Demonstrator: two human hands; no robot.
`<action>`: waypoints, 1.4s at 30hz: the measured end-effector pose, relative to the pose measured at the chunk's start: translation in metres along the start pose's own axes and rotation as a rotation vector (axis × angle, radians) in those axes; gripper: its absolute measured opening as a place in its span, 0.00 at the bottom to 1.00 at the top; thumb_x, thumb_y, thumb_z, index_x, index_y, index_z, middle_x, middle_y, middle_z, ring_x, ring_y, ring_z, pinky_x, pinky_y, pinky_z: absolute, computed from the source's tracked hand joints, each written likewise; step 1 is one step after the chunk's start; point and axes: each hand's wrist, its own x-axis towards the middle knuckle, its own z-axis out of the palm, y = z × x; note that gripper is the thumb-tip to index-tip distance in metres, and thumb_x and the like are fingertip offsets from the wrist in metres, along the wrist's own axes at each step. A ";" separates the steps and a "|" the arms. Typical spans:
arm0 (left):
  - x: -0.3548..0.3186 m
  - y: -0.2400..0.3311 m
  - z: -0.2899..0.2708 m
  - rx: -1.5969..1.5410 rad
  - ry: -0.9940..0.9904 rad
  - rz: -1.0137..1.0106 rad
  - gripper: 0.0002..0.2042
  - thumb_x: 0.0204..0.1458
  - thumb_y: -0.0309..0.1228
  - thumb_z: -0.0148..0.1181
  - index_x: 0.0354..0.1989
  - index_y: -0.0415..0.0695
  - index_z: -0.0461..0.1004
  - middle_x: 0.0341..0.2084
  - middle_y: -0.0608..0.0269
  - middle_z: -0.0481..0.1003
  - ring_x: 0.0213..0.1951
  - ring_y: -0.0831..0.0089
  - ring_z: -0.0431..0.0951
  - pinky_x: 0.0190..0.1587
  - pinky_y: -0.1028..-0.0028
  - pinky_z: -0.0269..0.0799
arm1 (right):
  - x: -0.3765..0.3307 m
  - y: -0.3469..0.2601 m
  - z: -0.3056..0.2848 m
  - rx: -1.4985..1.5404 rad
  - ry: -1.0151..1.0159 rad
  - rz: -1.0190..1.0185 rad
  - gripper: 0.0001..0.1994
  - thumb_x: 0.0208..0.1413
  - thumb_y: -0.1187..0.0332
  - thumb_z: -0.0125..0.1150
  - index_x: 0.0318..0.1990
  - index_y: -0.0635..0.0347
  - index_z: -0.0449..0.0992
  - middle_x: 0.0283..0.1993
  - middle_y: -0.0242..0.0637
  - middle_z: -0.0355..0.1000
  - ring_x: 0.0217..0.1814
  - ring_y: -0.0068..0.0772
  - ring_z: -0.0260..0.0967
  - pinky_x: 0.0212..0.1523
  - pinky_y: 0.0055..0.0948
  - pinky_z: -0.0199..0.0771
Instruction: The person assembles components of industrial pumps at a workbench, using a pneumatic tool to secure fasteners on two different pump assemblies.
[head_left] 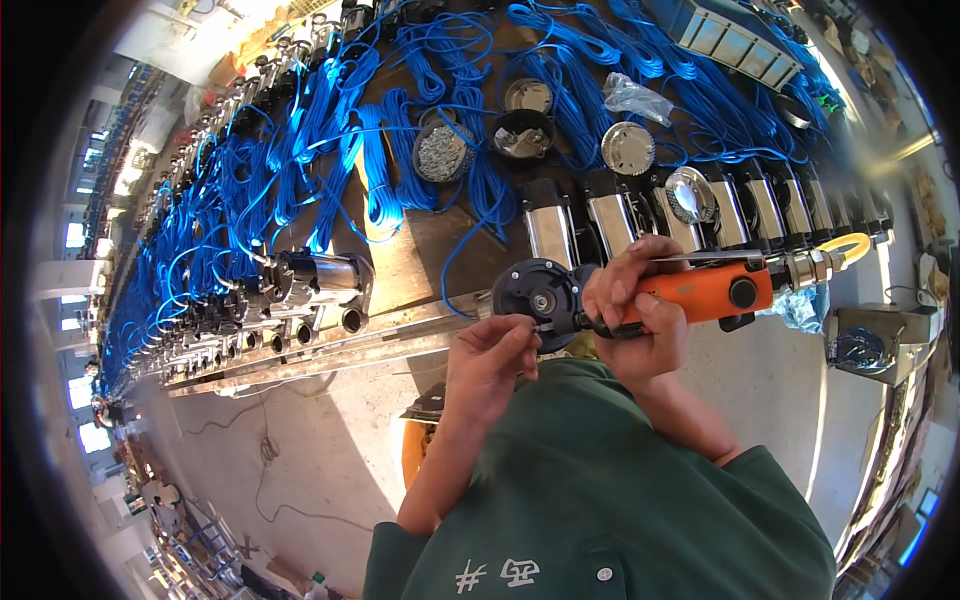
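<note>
Brown and sunlit in patches, the desk (pixel 405 262) stretches across the view, its front edge just ahead of the person. Bundles of blue cable (pixel 380 190) cover much of it, with a row of shiny metal cylinders (pixel 550 228) along the right and a blue-grey crate (pixel 735 48) at the upper right. An orange power tool (pixel 705 297) lies lengthwise in the right hand (pixel 640 315), whose fingers are wrapped around its left portion; a yellow hose (pixel 850 245) curves from the far end. The left hand (pixel 488 365) is raised beside a round black part (pixel 525 285), thumb and forefinger drawn together at its lower rim; I cannot tell whether they pinch anything. That part sits near the desk's front edge, between the left hand and the tool. Farther back are a dark bowl (pixel 522 150) and, left of it, a bowl (pixel 458 173) filled with small grey metal pieces (pixel 440 150).
</note>
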 end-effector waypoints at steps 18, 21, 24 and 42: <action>0.031 0.011 -0.041 0.123 0.094 0.173 0.09 0.59 0.29 0.50 0.39 0.35 0.73 0.20 0.71 0.64 0.21 0.85 0.59 0.23 0.84 0.52 | -0.007 0.031 -0.002 -0.046 0.027 0.036 0.19 0.39 0.83 0.47 0.44 0.66 0.63 0.26 0.40 0.66 0.22 0.29 0.63 0.27 0.30 0.68; 0.037 0.006 -0.054 -0.043 0.123 0.148 0.07 0.56 0.23 0.49 0.41 0.35 0.70 0.27 0.64 0.69 0.25 0.79 0.65 0.28 0.81 0.61 | -0.008 0.041 -0.005 -0.115 -0.022 0.022 0.18 0.40 0.84 0.47 0.44 0.67 0.63 0.25 0.40 0.66 0.22 0.28 0.63 0.28 0.30 0.68; 0.039 0.002 -0.066 -0.117 0.153 0.128 0.08 0.55 0.19 0.47 0.43 0.35 0.68 0.33 0.58 0.72 0.31 0.72 0.71 0.35 0.78 0.69 | -0.009 0.047 -0.002 -0.180 -0.022 0.037 0.16 0.41 0.84 0.46 0.41 0.68 0.64 0.25 0.40 0.67 0.23 0.27 0.64 0.28 0.27 0.69; 0.279 0.108 -0.073 1.381 0.565 0.816 0.11 0.57 0.31 0.49 0.42 0.37 0.70 0.33 0.47 0.76 0.33 0.54 0.77 0.36 0.61 0.73 | 0.000 0.003 0.000 -0.356 -0.150 -0.141 0.20 0.41 0.82 0.48 0.47 0.69 0.65 0.24 0.38 0.70 0.23 0.25 0.68 0.25 0.23 0.70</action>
